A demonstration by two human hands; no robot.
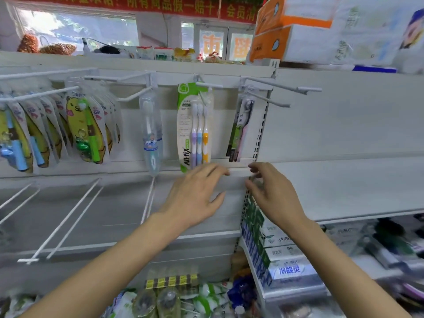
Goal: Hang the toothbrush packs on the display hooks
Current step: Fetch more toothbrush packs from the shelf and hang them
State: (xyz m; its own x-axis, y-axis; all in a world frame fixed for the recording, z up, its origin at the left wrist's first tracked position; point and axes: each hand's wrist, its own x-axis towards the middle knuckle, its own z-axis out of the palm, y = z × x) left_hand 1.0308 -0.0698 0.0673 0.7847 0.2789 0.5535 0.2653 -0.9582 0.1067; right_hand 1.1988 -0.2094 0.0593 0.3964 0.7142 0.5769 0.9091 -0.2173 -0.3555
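**Both hands empty below the hanging toothbrush packs**

I see my left hand (197,191) and my right hand (273,191) raised side by side in front of the white display panel (344,125), just under the row of hooks. The fingers of the left hand are spread and almost straight, and they hold nothing; their tips are near the lower edge of the green three-brush pack (195,127). The fingers of the right hand are loosely bent, thumb and forefinger a little apart, and I see nothing between them. The two hands do not touch each other.

The toothbrush packs already hang on the upper hooks. The green three-brush pack, with a purple, a blue and a yellow brush, hangs in the middle. Left of it hangs a clear single-brush pack (151,131). Right of it, at the edge of the panel, hangs a dark-bristle pack (241,127), turned sideways to me. Far left, several yellow children's packs (85,129) hang close together on two hooks. One long hook (296,89) at the upper right carries nothing.

Lower white hooks (68,221) stick out toward me at the left. On the shelf at the lower right stand toothpaste boxes (275,249). Above the panel lie tissue packs (298,26).
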